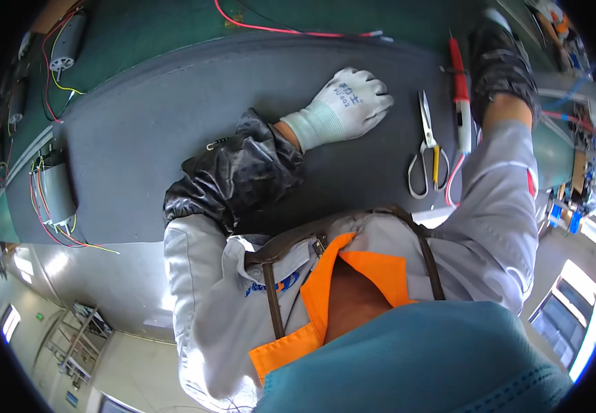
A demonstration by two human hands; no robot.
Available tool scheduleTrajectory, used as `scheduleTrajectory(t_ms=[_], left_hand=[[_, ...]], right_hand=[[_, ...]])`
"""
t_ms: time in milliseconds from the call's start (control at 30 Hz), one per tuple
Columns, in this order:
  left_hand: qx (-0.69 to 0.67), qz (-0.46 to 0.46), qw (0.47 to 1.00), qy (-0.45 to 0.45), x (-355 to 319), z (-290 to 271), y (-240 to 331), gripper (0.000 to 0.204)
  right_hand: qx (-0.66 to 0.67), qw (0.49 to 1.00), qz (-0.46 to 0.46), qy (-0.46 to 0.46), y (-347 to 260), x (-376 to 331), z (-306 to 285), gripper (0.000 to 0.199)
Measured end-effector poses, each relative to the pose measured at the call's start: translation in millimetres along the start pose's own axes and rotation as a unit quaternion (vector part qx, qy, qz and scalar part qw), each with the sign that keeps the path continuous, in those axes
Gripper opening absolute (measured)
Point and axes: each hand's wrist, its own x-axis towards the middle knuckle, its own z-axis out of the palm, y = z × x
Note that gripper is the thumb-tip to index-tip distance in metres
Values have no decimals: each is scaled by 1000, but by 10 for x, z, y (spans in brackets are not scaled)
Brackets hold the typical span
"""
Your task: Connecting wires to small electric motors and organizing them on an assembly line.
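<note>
My left hand (353, 103), in a white knitted-cuff glove, rests palm down on the dark mat (146, 124). Its fingers curl under, and nothing sticks out of them; the palm side is hidden. A black sleeve cover wraps that forearm. My right arm stretches toward the upper right in another black cover. Only a pale bit of my right hand (497, 18) shows beyond it, with the fingers out of sight. Between the arms lie scissors (427, 144), points away from me, with a yellow strip by one handle. Beside them is a red-and-white soldering iron (460, 96) with a thin tip.
Grey cylindrical motors with loose coloured wires stand on the left, one nearby (57, 193) and another farther back (68, 43). A red cable (291, 29) crosses the green surface at the far side. A metal frame (546, 86) and cables lie beyond my right arm.
</note>
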Motion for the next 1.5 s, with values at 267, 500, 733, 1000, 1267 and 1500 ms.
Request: scheduleTrajectory(t_ms=[267, 500, 733, 1000, 1267, 1500], left_hand=[[-63, 15, 990, 126, -196, 46, -104, 19], [-162, -3, 985, 63, -27, 96, -147, 20], [-195, -7, 978, 70, -14, 130, -137, 23], [-203, -3, 978, 54, -32, 173, -177, 19], [-172, -16, 983, 69, 34, 223, -156, 17], [-155, -8, 974, 164, 38, 246, -215, 16]], right_hand=[[22, 991, -121, -47, 291, -57, 881, 37], [19, 988, -156, -3, 552, 325, 734, 42], [58, 980, -183, 44, 593, 508, 750, 47], [99, 966, -227, 80, 913, 547, 844, 54], [517, 795, -261, -179, 140, 564, 391, 78], [381, 759, -497, -176, -1726, -1862, -906, 96]])
